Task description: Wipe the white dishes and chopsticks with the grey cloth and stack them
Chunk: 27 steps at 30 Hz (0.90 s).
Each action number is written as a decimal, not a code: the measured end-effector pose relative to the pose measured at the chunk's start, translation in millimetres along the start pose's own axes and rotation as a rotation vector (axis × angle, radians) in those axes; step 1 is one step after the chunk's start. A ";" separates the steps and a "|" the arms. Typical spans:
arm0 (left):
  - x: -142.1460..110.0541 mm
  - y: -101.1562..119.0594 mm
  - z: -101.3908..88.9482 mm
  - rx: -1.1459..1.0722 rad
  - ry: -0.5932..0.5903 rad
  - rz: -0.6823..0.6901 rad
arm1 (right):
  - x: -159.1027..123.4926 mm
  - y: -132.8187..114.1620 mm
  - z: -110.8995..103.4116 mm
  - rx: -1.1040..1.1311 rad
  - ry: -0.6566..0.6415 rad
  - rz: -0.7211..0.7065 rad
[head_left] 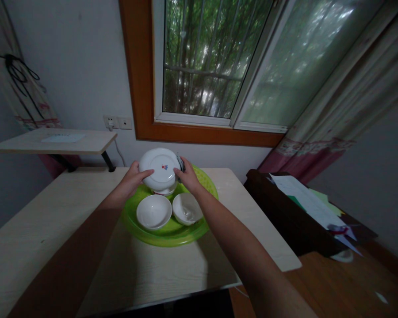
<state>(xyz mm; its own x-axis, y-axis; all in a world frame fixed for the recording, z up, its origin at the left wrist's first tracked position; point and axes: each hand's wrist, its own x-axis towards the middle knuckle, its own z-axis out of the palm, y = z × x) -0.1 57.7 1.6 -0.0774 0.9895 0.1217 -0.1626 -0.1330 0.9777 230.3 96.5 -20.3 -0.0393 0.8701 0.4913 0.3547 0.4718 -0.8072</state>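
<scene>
A white plate (159, 179) is held up between my two hands, tilted so that its underside with a small red and blue mark faces me. My left hand (133, 177) grips its left rim, thumb on the underside. At the right rim my right hand (188, 176) is closed on the plate, with a dark grey item (181, 164) by its fingers that I cannot make out clearly. Below stands a green round tray (166, 240) carrying two white bowls, the left bowl (154, 212) and the right bowl (187, 209). Another white dish (166, 191) is mostly hidden under the plate.
The tray rests on a pale wooden table (96, 265). A raised shelf (82, 143) with a paper stands at the back left. Behind are wall sockets (117, 122) and a window (202, 66). A dark cabinet (272, 198) with papers is at the right.
</scene>
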 end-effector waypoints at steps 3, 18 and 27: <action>4.9 -8.9 -3.7 0.070 0.016 0.035 | 0.4 -0.5 -1.8 -0.052 0.012 -0.061; 9.4 -15.7 -6.5 0.213 0.009 0.091 | 0.1 -1.9 -6.1 -0.130 -0.051 -0.223; 2.8 -9.6 -4.1 0.250 -0.026 0.072 | -1.4 -3.2 -8.1 -0.158 -0.089 -0.201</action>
<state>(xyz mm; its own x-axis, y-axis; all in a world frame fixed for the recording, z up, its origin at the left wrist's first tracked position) -2.8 61.5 -8.2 -0.0547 0.9796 0.1935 0.0909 -0.1881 0.9779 236.7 92.5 -15.7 -0.2034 0.7735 0.6003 0.4726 0.6145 -0.6317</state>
